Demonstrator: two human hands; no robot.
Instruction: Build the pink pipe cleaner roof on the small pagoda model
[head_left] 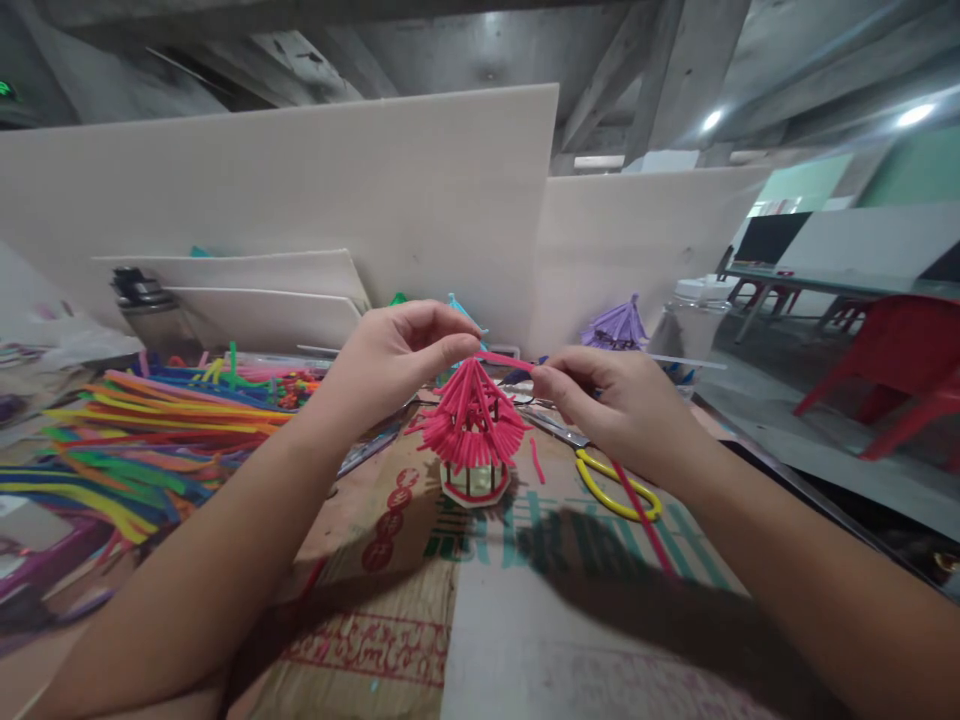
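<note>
A small pavilion model [474, 430] with a pink pipe-cleaner roof stands upright on the printed cardboard in front of me. Fingers of my left hand [409, 350] pinch one end of a pink pipe cleaner [506, 360] right at the roof's peak. The other end of that strip runs to my right hand [600, 395], whose thumb and forefinger are closed on it. Beneath the right hand lie scissors [615, 485] with yellow handles and a longer pink pipe cleaner [643, 520]. A short pink piece [537, 460] rests beside the pavilion.
Many colourful pipe cleaners [165, 420] are heaped on the left. A purple roofed model [616, 322] and a clear plastic container [694, 310] stand at the back right. White boards [300, 190] rise behind the table. A red chair [889, 360] is off to the right.
</note>
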